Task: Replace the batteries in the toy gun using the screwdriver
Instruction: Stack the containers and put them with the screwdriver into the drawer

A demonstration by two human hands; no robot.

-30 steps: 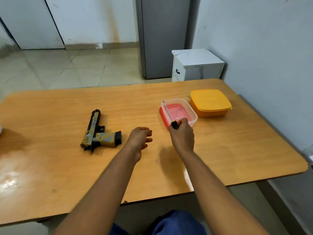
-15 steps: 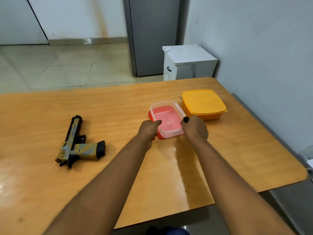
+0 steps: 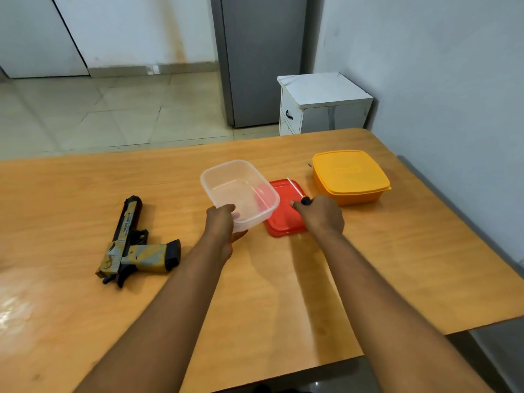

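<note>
The table (image 3: 283, 293) is lying bare between its near edge and both hands. The left hand (image 3: 219, 225) is gripping the clear tub (image 3: 241, 191), tilted; the right hand (image 3: 321, 215) is clasping the screwdriver (image 3: 296, 191) over the red lid (image 3: 283, 219).

Both our forearms are bare to the frame's lower edge, and our left hand (image 3: 219, 222) and right hand (image 3: 320, 215) are bare too.

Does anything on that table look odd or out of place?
Only slightly: the clear tub is lifted and tilted in the left hand, off its red lid. Nothing looks spilled or broken.
</note>
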